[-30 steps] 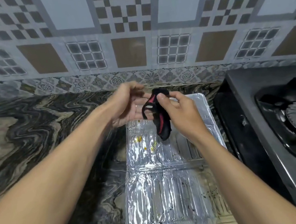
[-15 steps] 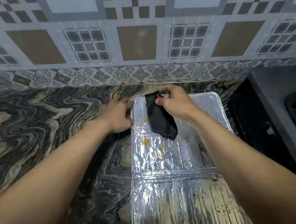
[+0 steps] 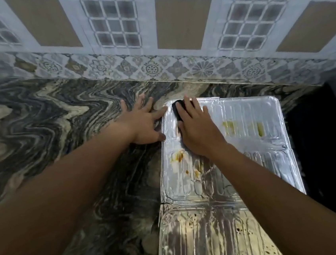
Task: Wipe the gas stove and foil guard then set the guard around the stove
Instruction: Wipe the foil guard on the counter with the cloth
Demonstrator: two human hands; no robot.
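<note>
The right hand [image 3: 197, 131] presses a dark cloth [image 3: 177, 110] flat on the foil guard [image 3: 252, 131], at its 11 o'clock corner. The left hand [image 3: 144, 124] lies open, bracing the guard's edge on the tabletop [image 3: 49, 127]. Yellow stains at 3 and 6 o'clock remain, so wiping looks barely begun. The stove is out of view.

No readable text, label, brand or number anywhere: only patterns on wall tiles [image 3: 183, 24] and foil guard [image 3: 251, 118].
</note>
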